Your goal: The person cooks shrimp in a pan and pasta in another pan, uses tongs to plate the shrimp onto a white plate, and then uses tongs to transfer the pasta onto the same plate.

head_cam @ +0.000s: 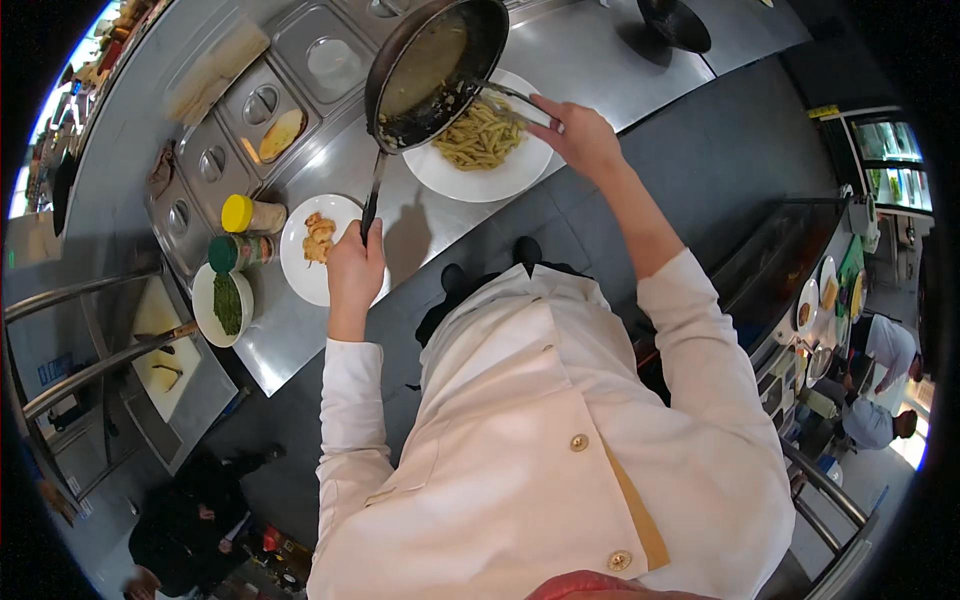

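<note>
My left hand [355,271] grips the handle of a dark frying pan [431,56], which is tilted over a white plate [491,185]. Some pale sauce and small bits cling inside the pan. Penne pasta [484,139] lies heaped on that plate. With my right hand [574,139] I hold metal tongs [517,95], whose tips reach to the pan's lower rim above the pasta. Below my left hand is a second white plate [294,259] bearing browned pieces of chicken or similar meat [319,236].
Left of the plates stand a yellow-lidded jar [247,214], a green-lidded spice jar [240,253] and a white bowl of chopped herbs [225,304]. Lidded steel containers [262,105] line the counter's back. Another black pan [679,30] sits far right. Other people work beyond.
</note>
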`<action>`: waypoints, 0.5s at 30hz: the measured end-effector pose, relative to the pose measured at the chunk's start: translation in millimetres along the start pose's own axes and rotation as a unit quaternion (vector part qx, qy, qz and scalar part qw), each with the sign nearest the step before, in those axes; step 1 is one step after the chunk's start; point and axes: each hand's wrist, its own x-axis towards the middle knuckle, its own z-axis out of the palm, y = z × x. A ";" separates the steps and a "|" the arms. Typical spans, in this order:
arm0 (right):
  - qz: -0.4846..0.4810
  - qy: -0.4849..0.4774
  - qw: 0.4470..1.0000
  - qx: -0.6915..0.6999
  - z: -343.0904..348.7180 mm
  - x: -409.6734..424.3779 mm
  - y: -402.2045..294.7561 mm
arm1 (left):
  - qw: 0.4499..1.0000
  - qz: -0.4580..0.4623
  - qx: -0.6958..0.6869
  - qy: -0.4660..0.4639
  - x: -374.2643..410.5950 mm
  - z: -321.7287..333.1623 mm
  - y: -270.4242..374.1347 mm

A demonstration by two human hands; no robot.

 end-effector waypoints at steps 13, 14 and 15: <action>-0.012 -0.083 0.989 0.126 -12.3 -7.3 -55.4 | 0.999 -0.026 -0.015 -0.031 -0.7 6.7 -0.5; -0.001 -0.092 0.982 0.164 -14.2 -11.4 -67.1 | 0.999 -0.020 -0.016 -0.028 0.1 6.9 -0.4; 0.005 -0.106 0.975 0.193 -12.0 -16.0 -74.0 | 0.999 -0.013 -0.015 -0.026 0.3 7.5 -0.5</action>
